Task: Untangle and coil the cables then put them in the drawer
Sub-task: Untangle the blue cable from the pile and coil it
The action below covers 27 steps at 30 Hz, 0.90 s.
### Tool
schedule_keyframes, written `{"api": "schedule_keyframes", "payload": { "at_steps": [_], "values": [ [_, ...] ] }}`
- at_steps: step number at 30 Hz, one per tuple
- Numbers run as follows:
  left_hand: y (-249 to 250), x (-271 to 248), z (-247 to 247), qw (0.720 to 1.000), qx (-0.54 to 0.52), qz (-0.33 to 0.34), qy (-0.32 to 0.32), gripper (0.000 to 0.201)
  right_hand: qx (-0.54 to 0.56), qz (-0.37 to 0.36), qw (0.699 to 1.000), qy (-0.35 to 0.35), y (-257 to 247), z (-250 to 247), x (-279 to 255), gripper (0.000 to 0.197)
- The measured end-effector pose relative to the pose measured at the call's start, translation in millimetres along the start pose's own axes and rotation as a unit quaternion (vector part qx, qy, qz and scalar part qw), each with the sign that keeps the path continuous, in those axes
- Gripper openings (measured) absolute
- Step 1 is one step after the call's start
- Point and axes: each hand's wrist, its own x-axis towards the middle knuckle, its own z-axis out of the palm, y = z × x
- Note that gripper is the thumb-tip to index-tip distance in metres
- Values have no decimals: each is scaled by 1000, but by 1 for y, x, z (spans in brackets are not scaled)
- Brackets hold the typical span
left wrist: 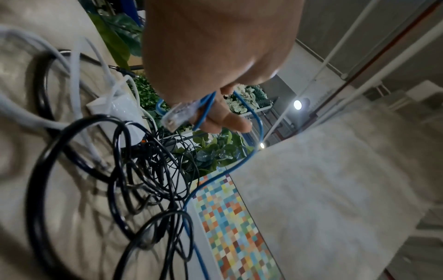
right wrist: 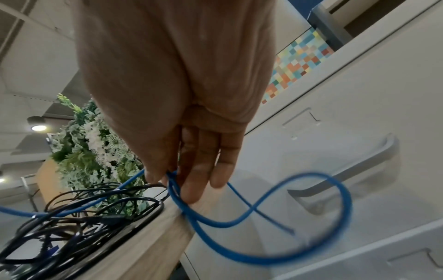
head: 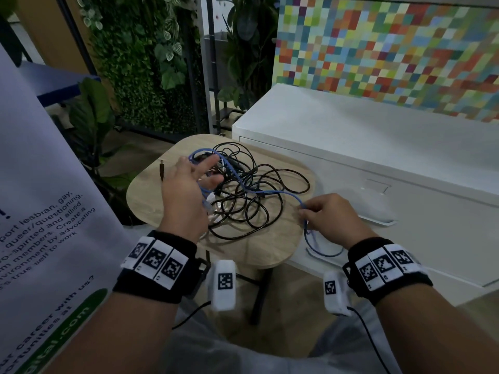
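Observation:
A tangle of black cables (head: 243,190) (left wrist: 115,170) (right wrist: 84,208) lies on a small wooden table (head: 151,201). A blue cable (head: 283,194) (left wrist: 210,180) (right wrist: 215,223) runs across the tangle between both hands. My left hand (head: 194,182) (left wrist: 215,56) hovers over the tangle's left side. Loops of the blue cable pass round its fingers, and the cable's clear plug (left wrist: 175,117) sits by the thumb. My right hand (head: 326,214) (right wrist: 167,75) pinches the blue cable at the table's right edge, with a loop hanging below. A white cable and adapter (left wrist: 115,108) lie under the left hand.
A white drawer cabinet (head: 351,130) stands right of the table, its drawer handle (head: 375,214) (right wrist: 347,170) just beyond my right hand and the drawer closed. A black barrel plug (head: 162,168) sticks up left of my left hand. A printed banner (head: 40,211) stands at left, plants (head: 135,63) behind.

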Motion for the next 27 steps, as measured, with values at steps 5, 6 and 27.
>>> {"api": "schedule_keyframes", "payload": {
  "at_steps": [5,6,27],
  "values": [
    [-17,-17,16,986,140,20,-84,31,23,-50,998,33,-24,1,-6,11],
    [-21,-21,18,981,157,23,-109,29,37,-61,997,28,-30,2,-7,11],
    [-22,-4,10,977,174,90,-90,35,198,-48,978,54,-57,-1,-9,11]
  ]
}}
